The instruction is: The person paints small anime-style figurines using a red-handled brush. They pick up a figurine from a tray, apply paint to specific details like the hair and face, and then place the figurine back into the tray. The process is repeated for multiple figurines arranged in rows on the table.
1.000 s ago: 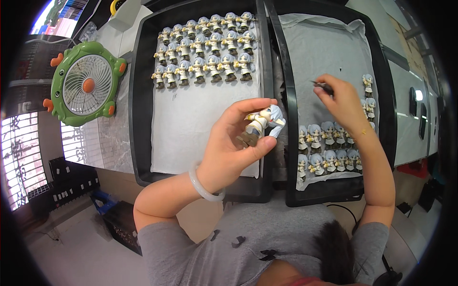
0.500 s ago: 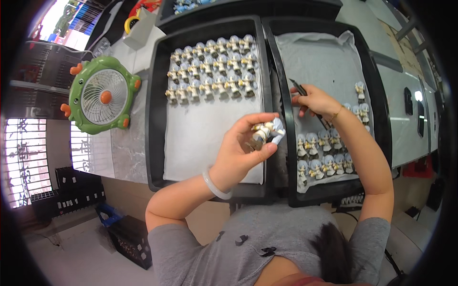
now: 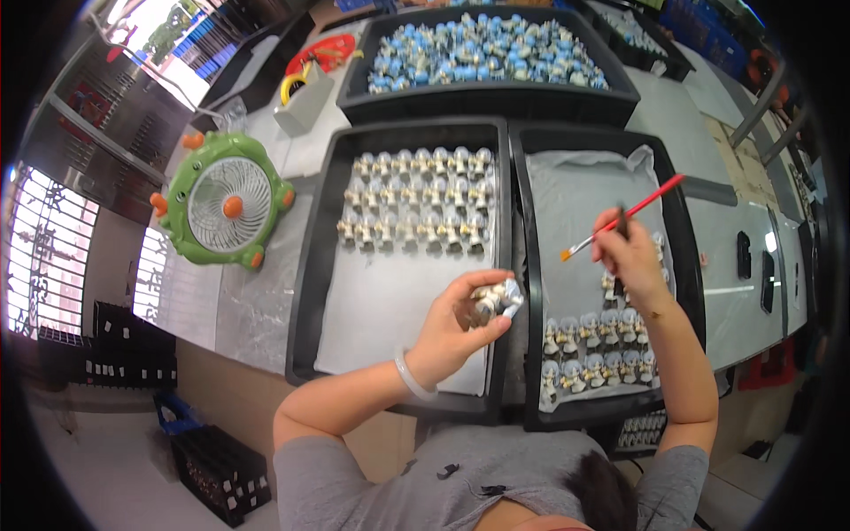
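Observation:
In my left hand [image 3: 440, 338] a small figurine [image 3: 501, 298] with pale blue hair and a white body is pinched between thumb and fingers, above the inner edges of two black trays. My right hand [image 3: 634, 258] grips a red-handled paintbrush [image 3: 656, 192], its orange bristle tip pointing left over the right tray [image 3: 524, 190]. A dark slender tool [image 3: 622, 223] is also held in that hand, partly hidden by the fingers. Rows of similar figurines [image 3: 589, 330] stand on the right tray's lining, near my right forearm. Several more rows [image 3: 416, 196] fill the far half of the left tray [image 3: 310, 292].
A big black bin [image 3: 487, 106] heaped with blue and white pieces stands beyond the trays. To the left is a green animal-shaped fan [image 3: 190, 199]. Behind it sit a yellow tape roll [image 3: 290, 87] and a red dish [image 3: 332, 49]. Dark objects [image 3: 744, 254] lie at right.
The red paintbrush now shows in my right hand, where only the dark tool was visible. My left hand still holds the figurine. The view has tilted up, revealing the far bin.

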The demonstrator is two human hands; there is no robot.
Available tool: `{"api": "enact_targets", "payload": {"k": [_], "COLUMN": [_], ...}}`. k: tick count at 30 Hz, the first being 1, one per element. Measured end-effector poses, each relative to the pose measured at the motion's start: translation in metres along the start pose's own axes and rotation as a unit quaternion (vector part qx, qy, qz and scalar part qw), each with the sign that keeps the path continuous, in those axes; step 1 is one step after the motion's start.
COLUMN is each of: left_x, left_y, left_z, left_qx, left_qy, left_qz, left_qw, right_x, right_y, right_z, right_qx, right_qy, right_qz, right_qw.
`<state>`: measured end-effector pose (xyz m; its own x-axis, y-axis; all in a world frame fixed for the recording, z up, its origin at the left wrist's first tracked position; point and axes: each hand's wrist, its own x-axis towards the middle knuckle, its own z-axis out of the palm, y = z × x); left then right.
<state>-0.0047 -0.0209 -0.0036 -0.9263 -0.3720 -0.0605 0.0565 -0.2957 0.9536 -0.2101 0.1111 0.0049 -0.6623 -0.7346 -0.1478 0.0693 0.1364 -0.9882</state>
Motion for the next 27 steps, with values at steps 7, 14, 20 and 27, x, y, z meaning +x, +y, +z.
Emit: {"api": "enact_targets", "payload": {"k": [7, 14, 20, 27], "left_x": [-0.001, 0.002, 0.003, 0.007], "left_y": [-0.015, -0.017, -0.017, -0.008], "left_z": [-0.001, -0.005, -0.006, -0.004], "left_qx": [0.144, 0.216, 0.247, 0.033], "left_qy": [-0.023, -0.013, -0.006, 0.017], "left_qz": [0.107, 0.113, 0.112, -0.035], "left_qw": [0.984, 0.97, 0.962, 0.999], "right_x": [-0.063, -0.059, -0.053, -0.039], "right_y": [-0.014, -0.008, -0.011, -0.004], "right_z": [0.022, 0.03, 0.027, -0.009], "right_qx": [-0.025, -0.195, -0.241, -0.22], "right_qy": [0.037, -0.096, -0.101, 0.04], "right_qz": [-0.21, -0.4, -0.384, -0.256], "right_qw": [0.977, 0.89, 0.886, 0.94]}}
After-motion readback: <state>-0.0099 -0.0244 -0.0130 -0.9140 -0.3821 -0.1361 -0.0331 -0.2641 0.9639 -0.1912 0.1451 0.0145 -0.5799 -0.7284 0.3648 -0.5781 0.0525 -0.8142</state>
